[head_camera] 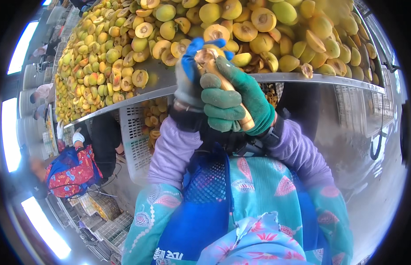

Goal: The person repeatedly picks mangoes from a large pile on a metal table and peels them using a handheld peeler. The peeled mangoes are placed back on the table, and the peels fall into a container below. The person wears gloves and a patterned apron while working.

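Observation:
My right hand (pixel 255 96), in a green coated glove, is wrapped around the wooden handle (pixel 247 122) of a pitting tool. The handle slants up and left towards my other hand, and the working end is hard to make out. In a grey glove with blue fingers, my left hand (pixel 189 81) holds a piece of yellow stone fruit (pixel 205 54) against the tool's upper end. Both hands are together just over the near metal rim (pixel 285 78) of a table heaped with cut yellow-green fruit (pixel 263 20), some halves showing brown centres.
Below the table edge, a white plastic crate (pixel 134 142) contains fruit halves (pixel 154 116). More brown pieces (pixel 271 94) lie under the rim. At left, a co-worker in a red patterned sleeve (pixel 82 165) and white gloves (pixel 78 137) is at the same table. Crates (pixel 116 228) stand on the floor behind.

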The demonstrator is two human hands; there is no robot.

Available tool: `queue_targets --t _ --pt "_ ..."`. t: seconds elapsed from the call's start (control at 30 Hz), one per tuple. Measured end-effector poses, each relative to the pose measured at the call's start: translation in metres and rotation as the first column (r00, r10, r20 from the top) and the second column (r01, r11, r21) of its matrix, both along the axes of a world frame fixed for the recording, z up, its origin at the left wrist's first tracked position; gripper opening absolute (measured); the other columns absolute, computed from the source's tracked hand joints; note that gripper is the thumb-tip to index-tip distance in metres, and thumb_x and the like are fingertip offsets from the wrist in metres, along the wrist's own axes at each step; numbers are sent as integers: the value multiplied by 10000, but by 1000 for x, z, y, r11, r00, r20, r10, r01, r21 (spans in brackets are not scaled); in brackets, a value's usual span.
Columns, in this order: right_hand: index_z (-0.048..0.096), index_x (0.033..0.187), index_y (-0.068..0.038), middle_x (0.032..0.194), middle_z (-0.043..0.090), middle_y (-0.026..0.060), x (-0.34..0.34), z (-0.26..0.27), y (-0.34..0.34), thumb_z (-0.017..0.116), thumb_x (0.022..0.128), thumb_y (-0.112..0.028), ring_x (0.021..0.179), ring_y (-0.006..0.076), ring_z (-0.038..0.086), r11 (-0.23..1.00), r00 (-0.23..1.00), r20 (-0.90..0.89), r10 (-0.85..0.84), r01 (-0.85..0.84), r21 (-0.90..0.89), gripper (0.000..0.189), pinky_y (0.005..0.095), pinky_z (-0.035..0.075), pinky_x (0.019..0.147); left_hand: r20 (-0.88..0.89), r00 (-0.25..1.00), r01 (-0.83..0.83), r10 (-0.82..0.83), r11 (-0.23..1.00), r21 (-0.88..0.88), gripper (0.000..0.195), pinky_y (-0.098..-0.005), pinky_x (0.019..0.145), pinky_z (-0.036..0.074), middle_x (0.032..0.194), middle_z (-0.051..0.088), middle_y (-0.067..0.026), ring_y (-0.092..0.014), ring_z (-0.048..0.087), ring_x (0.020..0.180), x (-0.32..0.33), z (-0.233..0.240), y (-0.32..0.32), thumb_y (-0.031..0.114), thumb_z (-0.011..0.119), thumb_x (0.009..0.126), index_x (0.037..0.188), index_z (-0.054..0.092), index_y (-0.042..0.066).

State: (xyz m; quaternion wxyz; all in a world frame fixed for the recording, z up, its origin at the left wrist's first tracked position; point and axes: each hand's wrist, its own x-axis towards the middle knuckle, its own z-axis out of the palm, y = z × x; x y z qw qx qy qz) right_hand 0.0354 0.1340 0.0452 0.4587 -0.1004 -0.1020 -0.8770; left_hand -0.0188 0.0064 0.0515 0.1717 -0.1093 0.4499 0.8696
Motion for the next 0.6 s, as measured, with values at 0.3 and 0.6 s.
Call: queue_targets --t 0.3,0.6 --pt "525 870 -129 539 455 -8 38 -47 28 432 1004 -490 387 109 416 411 995 84 60 -101 906 397 255 328 375 -266 799 -447 -539 -237 -863 335 -370 801 534 998 700 -173 -341 673 884 -40 18 -88 317 727 814 1022 695 56" --pt "581 1042 16 623 570 117 3 -34 -2 541 988 -388 553 277 595 -130 585 -811 7 805 580 410 398 451 496 -52 929 120 -366 432 -894 469 -303 643 546 956 676 -71 -169 667 795 -62 -17 -67 122 733 812 1239 571 18"
